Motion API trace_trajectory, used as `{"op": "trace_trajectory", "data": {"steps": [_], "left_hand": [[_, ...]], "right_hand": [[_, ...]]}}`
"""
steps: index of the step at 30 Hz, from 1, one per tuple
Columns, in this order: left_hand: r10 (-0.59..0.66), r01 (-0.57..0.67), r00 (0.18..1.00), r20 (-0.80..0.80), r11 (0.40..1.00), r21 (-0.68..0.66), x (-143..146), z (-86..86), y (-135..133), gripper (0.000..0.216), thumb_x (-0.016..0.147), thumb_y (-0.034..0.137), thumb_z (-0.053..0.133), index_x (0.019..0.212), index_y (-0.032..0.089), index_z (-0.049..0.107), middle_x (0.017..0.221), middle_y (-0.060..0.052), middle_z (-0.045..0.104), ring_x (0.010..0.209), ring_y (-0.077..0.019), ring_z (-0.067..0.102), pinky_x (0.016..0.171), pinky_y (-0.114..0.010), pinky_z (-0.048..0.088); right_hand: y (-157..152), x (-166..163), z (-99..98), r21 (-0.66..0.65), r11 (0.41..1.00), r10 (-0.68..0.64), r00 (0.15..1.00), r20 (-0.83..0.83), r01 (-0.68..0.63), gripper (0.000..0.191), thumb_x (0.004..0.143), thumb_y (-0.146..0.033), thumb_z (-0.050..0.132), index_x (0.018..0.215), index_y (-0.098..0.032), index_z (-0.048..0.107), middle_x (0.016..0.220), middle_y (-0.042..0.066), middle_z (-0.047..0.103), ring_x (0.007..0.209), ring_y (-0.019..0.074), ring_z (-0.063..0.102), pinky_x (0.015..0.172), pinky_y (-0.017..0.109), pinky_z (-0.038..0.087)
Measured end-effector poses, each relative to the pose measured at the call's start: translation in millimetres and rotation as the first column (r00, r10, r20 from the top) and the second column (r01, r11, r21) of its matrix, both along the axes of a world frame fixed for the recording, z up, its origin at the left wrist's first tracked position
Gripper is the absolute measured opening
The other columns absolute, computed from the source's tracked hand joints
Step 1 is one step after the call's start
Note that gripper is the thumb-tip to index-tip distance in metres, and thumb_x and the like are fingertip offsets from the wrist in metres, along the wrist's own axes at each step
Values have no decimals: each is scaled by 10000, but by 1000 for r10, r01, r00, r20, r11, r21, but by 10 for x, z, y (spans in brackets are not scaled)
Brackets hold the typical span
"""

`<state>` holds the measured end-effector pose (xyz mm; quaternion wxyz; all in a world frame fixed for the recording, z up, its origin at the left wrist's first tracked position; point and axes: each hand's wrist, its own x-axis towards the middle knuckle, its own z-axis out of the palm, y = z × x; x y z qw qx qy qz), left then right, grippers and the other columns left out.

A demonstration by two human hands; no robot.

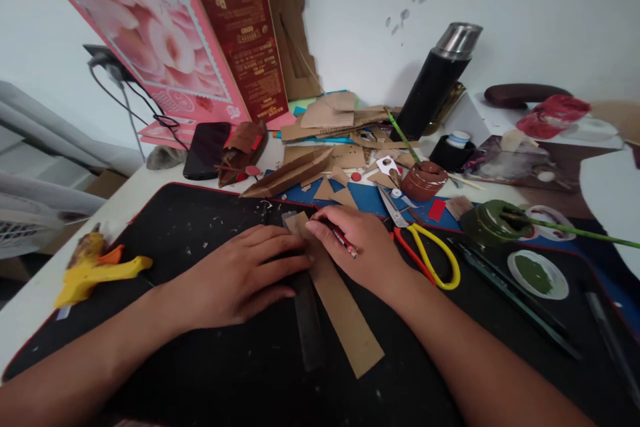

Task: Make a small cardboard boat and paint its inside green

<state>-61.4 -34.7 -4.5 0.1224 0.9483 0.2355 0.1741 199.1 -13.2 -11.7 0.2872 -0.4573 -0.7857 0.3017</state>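
White smooth surface under a black mat, rounded corners, red edging, pale scraps. Tall pink carton behind, boxy, dark red side panel. Black cylindrical thermos, shiny metal cap. Left hand spread flat, fingers nearly straight, grasping nothing, resting over cardboard strip and ruler; right hand curled round a slim pencil. Strip is brown, flat, straight-edged, on the mat between the hands. Ruler narrow, translucent, just left of it (middle mostly hidden by fingers). Scissors, metal blades, yellow and orange loops, near right wrist. Pencil thinnest, red and dark
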Motion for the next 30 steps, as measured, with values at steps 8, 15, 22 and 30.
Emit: {"op": "trace_trajectory", "data": {"steps": [8, 15, 22, 30], "left_hand": [[-38, 37, 998, -56, 999, -24, -42, -42, -53, 430, 1074, 349, 685, 1492, 251, 673, 1494, -124, 725, 1393, -336, 640, 1151, -508, 542], [-37, 36, 999, -31, 998, -49, -90, -17, -31, 363, 1088, 318, 659, 1442, 246, 697, 1467, -123, 731, 1375, -321, 655, 1133, -486, 569], [74, -74, 997, 5, 996, 42, -184, 10, 8, 333, 1110, 290, 627, 1432, 240, 694, 1429, -96, 762, 1252, -288, 703, 1075, -467, 598], [84, -84, 996, 0, 994, 64, -185, -78, 47, 295, 1112, 261, 607, 1372, 211, 737, 1398, -98, 780, 1266, -279, 722, 1077, -453, 606]], "right_hand": [[-23, 6, 4, 21, 1000, -14, 999, 46, 13, 281, 1152, -440, 569, 1045, -251, 747, 1092, 60, 829, 1024, 253, 772, 857, 350, 520], [-25, 14, -8, 13, 1000, -6, 999, 42, 6, 259, 1148, -429, 590, 1099, -246, 767, 1119, 61, 838, 1061, 258, 788, 888, 361, 551], [-38, 16, 13, 23, 999, 34, 991, 129, -37, 200, 1123, -357, 640, 1166, -219, 778, 1173, 97, 822, 1036, 266, 798, 877, 379, 584], [-57, 12, 14, 63, 997, 41, 983, 179, -53, 157, 1087, -264, 696, 1205, -199, 777, 1180, 99, 812, 1043, 270, 798, 895, 390, 600]]}}
